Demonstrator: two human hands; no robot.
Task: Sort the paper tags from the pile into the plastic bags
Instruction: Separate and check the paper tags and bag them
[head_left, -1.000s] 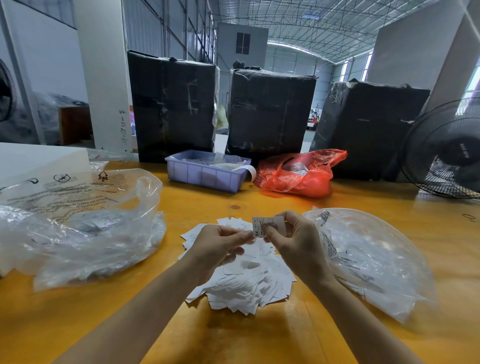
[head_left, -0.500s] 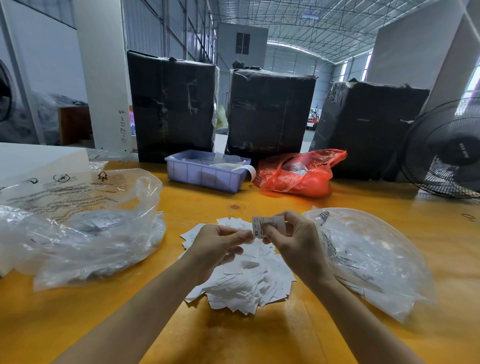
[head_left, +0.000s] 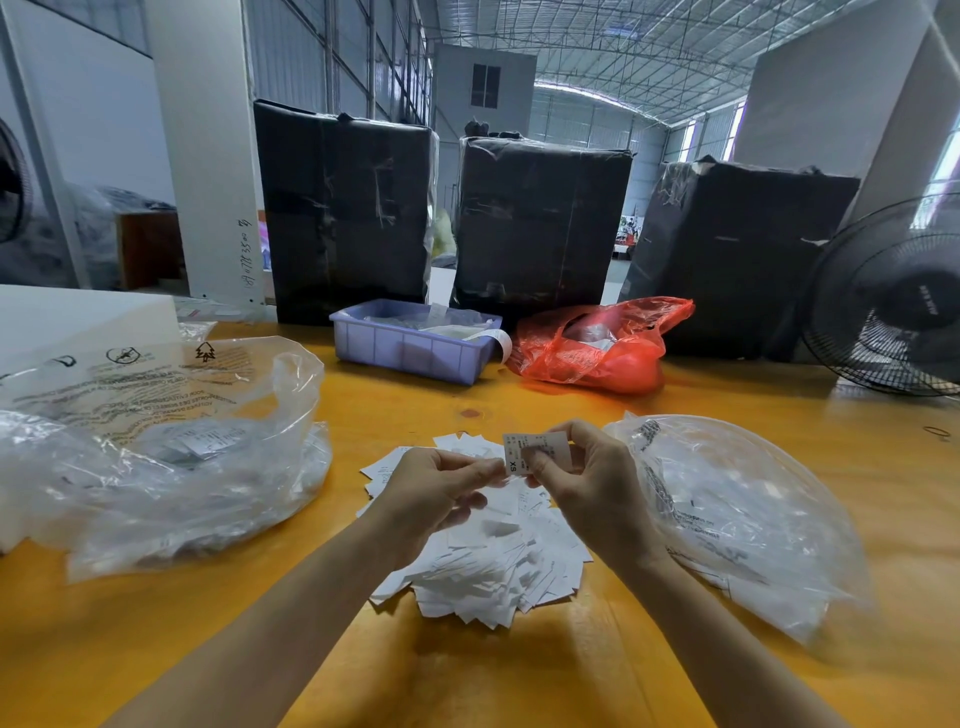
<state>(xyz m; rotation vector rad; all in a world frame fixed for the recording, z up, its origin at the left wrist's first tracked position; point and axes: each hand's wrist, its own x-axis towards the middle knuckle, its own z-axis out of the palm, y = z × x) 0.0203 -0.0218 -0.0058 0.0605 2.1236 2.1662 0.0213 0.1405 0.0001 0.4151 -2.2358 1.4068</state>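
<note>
Right hand: raised above the pile, its fingers pinched on a single paper tag.
Paper tag: held upright between thumb and forefinger of the right hand; "XS" is printed at its lower left corner, with finer print above that cannot be read.
Left hand: held just left of the tag, fingers curled inward and drawn together at the tips near the tag's left edge; whether anything is gripped between them cannot be told.
Pile of tags: a loose heap of white slips is spread on the tabletop directly beneath both hands, partly hidden by the wrists.
Left plastic bag: a clear bag with black printing is slumped on the tabletop left of the pile, its mouth open; some tags are seen inside through the film.
Right plastic bag: a clear bag is puffed up just beside the pile on the right; pale shapes are faintly seen through it.
Tabletop: a yellow-orange surface.
Far edge: a lilac plastic bin and a red plastic bag are set side by side, with three black wrapped bundles behind them.
Fan: a black fan is placed at the far right.
</note>
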